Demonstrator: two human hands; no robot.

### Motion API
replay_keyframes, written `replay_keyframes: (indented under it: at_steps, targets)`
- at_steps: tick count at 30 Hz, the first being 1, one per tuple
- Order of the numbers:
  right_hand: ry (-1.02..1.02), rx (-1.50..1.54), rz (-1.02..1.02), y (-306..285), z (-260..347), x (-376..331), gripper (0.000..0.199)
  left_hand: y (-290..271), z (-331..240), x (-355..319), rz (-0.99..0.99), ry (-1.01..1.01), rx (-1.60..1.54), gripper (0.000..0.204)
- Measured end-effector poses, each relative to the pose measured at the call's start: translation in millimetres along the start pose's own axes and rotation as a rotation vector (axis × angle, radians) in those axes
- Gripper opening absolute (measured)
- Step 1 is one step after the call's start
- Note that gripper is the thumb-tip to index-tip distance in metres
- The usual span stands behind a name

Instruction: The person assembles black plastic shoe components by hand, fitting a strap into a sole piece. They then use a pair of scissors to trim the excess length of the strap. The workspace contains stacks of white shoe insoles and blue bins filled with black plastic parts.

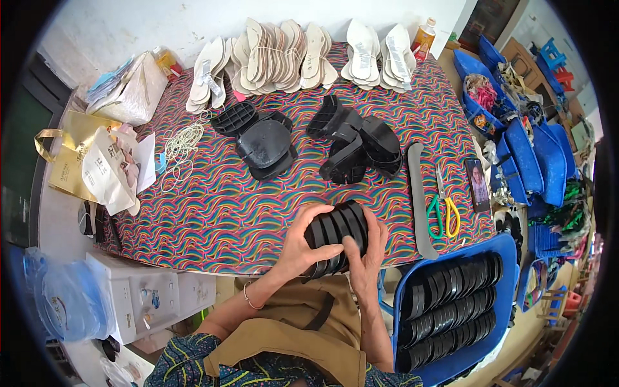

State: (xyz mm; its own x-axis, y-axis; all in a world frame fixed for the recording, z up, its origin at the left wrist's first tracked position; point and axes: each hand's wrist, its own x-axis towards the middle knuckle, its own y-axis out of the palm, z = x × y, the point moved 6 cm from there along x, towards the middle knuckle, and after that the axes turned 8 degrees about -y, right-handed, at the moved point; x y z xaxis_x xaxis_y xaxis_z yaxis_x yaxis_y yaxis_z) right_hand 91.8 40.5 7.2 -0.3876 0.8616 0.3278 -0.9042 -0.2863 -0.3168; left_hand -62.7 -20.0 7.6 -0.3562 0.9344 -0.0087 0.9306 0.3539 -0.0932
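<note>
Both hands hold a stack of several black shoe soles (336,229) at the near edge of the table, just above my lap. My left hand (303,244) wraps the stack's left side from the top. My right hand (366,253) grips its right side, thumb lying across the front. The table (213,213) is covered with a cloth of wavy rainbow stripes. To my right a blue tray (509,258) holds rows of several more black soles (451,303) standing on edge.
Two piles of black soles (264,142) (358,145) lie mid-table. Bundles of white insoles (290,55) line the far edge. Scissors with green and yellow handles (443,209), a grey strip (419,200) and a phone (478,184) lie at right. Bags (97,161) and string (182,145) lie left; blue trays (535,155) stack far right.
</note>
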Motion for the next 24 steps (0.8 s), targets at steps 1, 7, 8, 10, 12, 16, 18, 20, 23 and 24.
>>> replay_keyframes:
  at_steps: [1,7,8,10,12,16,18,20,23,24]
  targets:
    - [-0.004,0.021,-0.005,0,-1,-1,0.064,-1,2,-1,-0.015,-0.003,-0.031,0.071]
    - [-0.095,-0.228,-0.053,6,12,-3,0.061,-4,6,-8,-0.098,-0.041,-0.148,0.07]
    - [-0.096,-0.241,-0.045,8,13,-3,0.061,-6,5,-8,-0.108,-0.047,-0.15,0.07]
    - [-0.098,-0.266,-0.027,11,15,-2,0.062,-7,5,-9,-0.118,-0.076,-0.201,0.07]
    - [-0.118,-0.249,-0.025,11,16,-2,0.057,-4,6,-8,-0.116,-0.12,-0.303,0.069]
    - [-0.022,-0.061,-0.017,5,6,3,0.046,-9,-4,7,0.041,-0.049,-0.031,0.073]
    - [-0.003,0.022,-0.03,3,1,4,0.042,-9,-7,13,0.127,0.002,0.107,0.077]
    - [-0.004,0.025,-0.052,3,-2,2,0.042,-9,-15,13,0.082,0.036,0.203,0.082]
    - [-0.023,0.045,-0.063,4,-6,4,0.039,-9,-26,16,0.156,0.065,0.423,0.089]
    - [-0.029,0.05,-0.073,3,-10,4,0.038,-9,-27,18,0.215,0.076,0.507,0.091]
